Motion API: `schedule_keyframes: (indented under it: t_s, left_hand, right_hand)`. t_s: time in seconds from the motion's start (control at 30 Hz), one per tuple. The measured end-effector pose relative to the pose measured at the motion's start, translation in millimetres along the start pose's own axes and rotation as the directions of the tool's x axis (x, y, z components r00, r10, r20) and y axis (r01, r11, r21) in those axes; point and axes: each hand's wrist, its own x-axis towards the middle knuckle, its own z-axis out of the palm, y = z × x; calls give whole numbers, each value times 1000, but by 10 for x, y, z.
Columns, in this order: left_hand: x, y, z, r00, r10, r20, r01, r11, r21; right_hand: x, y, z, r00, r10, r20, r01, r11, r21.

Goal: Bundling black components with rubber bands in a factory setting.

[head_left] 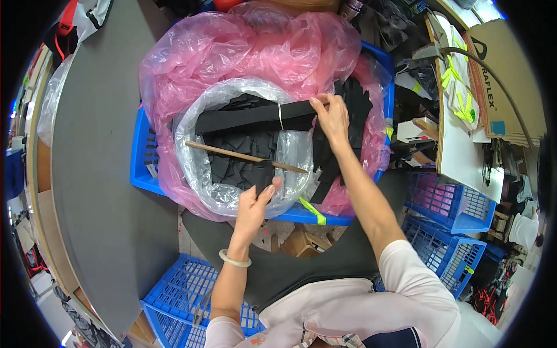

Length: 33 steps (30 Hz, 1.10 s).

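My right hand (332, 119) is closed, its thumb and fingertips pinching the right end of a bundle of long black strips (243, 117). A thin white band (281, 116) goes round the bundle. Below it, my left hand (253, 207) closes its thumb and fingers on a small black piece (265, 176). A slim wooden stick (226, 153) slants across the opening of a clear plastic bag (190, 177), just beyond the left fingertips. Many loose black cut pieces (232, 169) fill the bag. More black strips (355, 110) lie right of it, partly behind my right hand.
Pink plastic sheeting (249, 43) lines the blue crate (141, 165) holding the bag. A grey table (110, 145) runs along the left. Blue baskets stand at lower left (180, 290) and right (441, 240). A shelf (473, 165) with a cardboard box (503, 75) is at right.
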Motion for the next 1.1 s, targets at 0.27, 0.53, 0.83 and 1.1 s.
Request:
schedule_keyframes:
  t_s: [0.27,0.53,0.83,1.1]
  left_hand:
    - [778,-21,112,841,424,336,-473,274,837]
    - [907,-166,215,796,482,364,-502,191,843]
    - [682,-271,92,830,477,288,-445,258,858]
    - [787,-81,-620,779,624,65,-225,182,957]
  right_hand:
    - [144,38,305,989,-54,138,75,985,-153]
    - [186,-127,256,975,-89,204,158,921,-356]
    - [-117,-1043,1409,702,-634,324,627,766,142]
    - [-32,-1053,1457,754,-550,359,391,815,427]
